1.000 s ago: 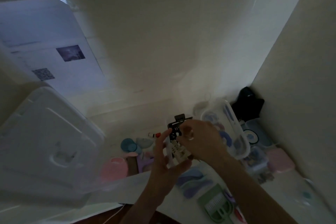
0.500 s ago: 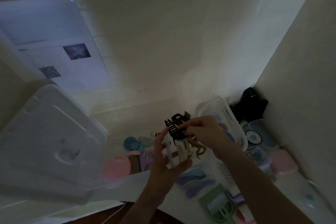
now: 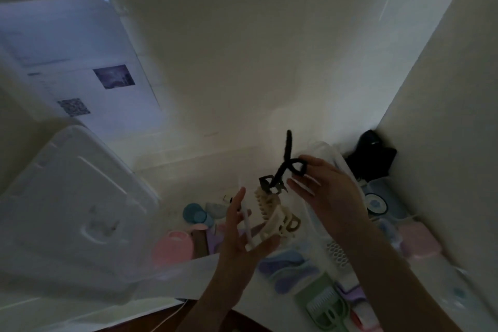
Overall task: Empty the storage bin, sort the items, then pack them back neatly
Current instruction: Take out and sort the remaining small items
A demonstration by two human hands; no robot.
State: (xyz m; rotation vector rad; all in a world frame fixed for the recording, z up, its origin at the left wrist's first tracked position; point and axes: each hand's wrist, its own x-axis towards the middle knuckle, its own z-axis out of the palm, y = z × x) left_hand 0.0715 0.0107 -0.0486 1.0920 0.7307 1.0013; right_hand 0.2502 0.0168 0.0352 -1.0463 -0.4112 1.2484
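Both hands [image 3: 283, 213] raised, fingers curled, gripping.

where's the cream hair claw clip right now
In the head view, the cream hair claw clip sits just right of centre, held in the left hand. A dark claw clip is directly above it, and the right hand is to its right.

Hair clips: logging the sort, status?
Left hand holds cream claw clip. Right hand lifts black hair tie, snagged on black claw clip. Nothing in the way.
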